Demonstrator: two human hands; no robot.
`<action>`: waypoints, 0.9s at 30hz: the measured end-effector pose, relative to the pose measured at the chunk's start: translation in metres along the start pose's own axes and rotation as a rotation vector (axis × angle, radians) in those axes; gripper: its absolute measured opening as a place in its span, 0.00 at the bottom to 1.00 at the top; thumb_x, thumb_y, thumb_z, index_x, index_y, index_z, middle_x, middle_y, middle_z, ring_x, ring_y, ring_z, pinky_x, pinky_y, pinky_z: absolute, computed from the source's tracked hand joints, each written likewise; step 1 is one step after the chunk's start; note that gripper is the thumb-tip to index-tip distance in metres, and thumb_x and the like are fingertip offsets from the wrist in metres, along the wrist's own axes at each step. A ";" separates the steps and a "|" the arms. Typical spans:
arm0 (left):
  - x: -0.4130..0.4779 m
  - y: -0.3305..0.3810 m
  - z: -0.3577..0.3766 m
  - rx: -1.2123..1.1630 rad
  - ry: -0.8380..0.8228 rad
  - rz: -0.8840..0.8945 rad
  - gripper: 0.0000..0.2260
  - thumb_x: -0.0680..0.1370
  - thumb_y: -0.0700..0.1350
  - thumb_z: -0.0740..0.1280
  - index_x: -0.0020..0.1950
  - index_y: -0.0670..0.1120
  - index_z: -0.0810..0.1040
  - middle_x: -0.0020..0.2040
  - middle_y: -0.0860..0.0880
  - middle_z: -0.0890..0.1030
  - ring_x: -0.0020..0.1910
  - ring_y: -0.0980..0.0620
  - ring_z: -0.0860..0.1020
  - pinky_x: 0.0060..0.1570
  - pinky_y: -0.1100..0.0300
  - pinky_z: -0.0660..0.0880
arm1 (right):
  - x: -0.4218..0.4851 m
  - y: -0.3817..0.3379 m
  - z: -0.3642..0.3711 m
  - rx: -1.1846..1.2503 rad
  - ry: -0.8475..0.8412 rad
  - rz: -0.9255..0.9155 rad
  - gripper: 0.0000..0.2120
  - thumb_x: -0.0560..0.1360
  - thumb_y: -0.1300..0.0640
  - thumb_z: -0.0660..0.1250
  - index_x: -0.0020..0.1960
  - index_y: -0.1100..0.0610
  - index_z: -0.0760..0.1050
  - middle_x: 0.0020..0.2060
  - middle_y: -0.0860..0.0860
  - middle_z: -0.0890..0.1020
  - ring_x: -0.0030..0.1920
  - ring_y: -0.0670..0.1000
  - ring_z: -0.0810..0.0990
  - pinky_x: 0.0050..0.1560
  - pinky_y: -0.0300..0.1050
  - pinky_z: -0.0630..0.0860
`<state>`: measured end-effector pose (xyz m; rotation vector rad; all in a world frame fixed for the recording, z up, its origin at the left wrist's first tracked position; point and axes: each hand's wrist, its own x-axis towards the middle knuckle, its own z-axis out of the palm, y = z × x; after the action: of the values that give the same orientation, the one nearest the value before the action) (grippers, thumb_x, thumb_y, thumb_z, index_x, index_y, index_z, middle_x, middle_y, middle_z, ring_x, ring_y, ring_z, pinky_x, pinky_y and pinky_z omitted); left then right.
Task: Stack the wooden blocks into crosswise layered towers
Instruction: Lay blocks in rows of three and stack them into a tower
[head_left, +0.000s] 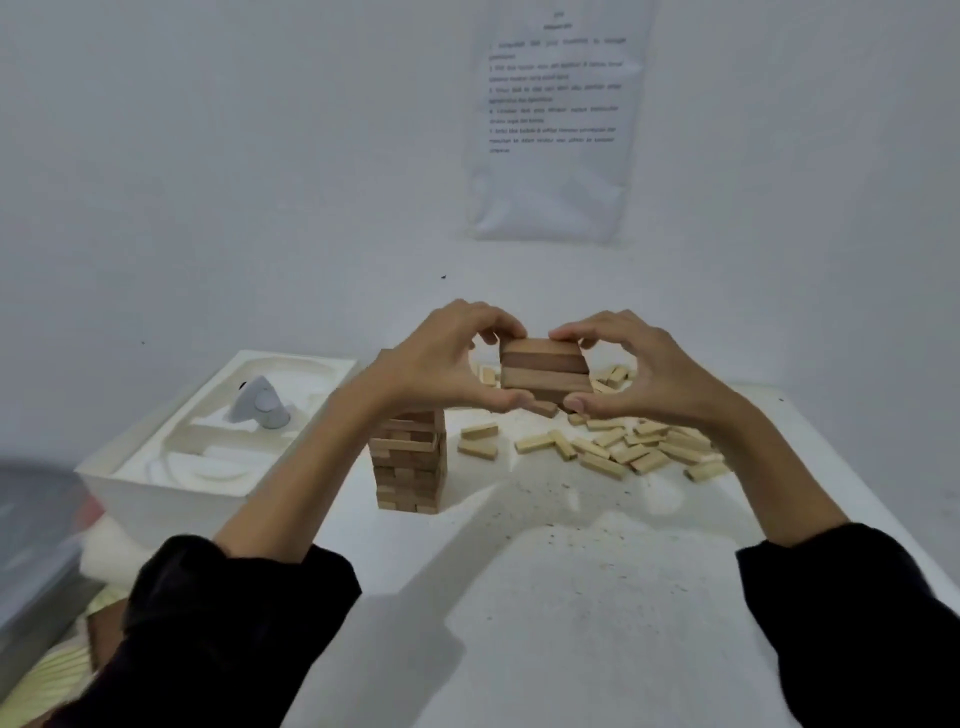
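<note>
While both hands are raised in front of the person, they are holding a small set of wooden blocks (545, 371) between them, in the air above the white bench (571, 597). The left hand (441, 364) is gripping the set's left end and the right hand (639, 369) its right end, with the fingers (493, 322) curling over the far top edge and the thumbs pressing at the near lower edge. Three blocks are lying side by side, and another block seems to be showing underneath. Below and to the left, a crosswise tower (410, 462) is standing on the bench, many layers high, its top partly hidden by the left wrist. To the right, loose blocks (623, 447) are lying scattered on the bench. The blocks are looking light, stiff and smooth, so the set is likely to slide apart unless both ends are being squeezed inward; a single block is best pinched across its long sides. A white tray (171, 488) holding a grey object (260, 402) is sitting at the left, and a printed sheet (556, 119) is hanging on the wall.
</note>
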<state>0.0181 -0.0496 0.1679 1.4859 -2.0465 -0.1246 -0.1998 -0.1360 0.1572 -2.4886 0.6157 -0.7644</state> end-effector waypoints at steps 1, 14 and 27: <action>-0.001 -0.003 -0.010 0.000 -0.001 -0.013 0.29 0.60 0.67 0.66 0.56 0.54 0.74 0.51 0.59 0.77 0.51 0.61 0.73 0.48 0.72 0.68 | 0.009 -0.005 0.001 -0.005 -0.001 -0.015 0.29 0.62 0.43 0.75 0.62 0.45 0.73 0.54 0.40 0.75 0.56 0.44 0.71 0.56 0.36 0.65; -0.032 -0.073 -0.064 -0.060 -0.031 -0.228 0.28 0.60 0.65 0.69 0.56 0.56 0.74 0.53 0.60 0.78 0.54 0.64 0.74 0.54 0.69 0.71 | 0.083 -0.039 0.066 0.063 -0.044 -0.001 0.25 0.67 0.48 0.75 0.62 0.49 0.74 0.54 0.44 0.76 0.54 0.45 0.71 0.56 0.42 0.67; -0.040 -0.101 -0.054 -0.136 -0.092 -0.259 0.30 0.58 0.64 0.69 0.58 0.55 0.74 0.56 0.57 0.78 0.56 0.60 0.75 0.58 0.63 0.71 | 0.087 -0.042 0.087 -0.018 -0.071 0.081 0.28 0.67 0.45 0.74 0.64 0.51 0.73 0.57 0.46 0.76 0.55 0.45 0.71 0.61 0.52 0.68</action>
<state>0.1381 -0.0371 0.1539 1.6786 -1.8648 -0.4343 -0.0707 -0.1232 0.1505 -2.4788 0.6956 -0.6401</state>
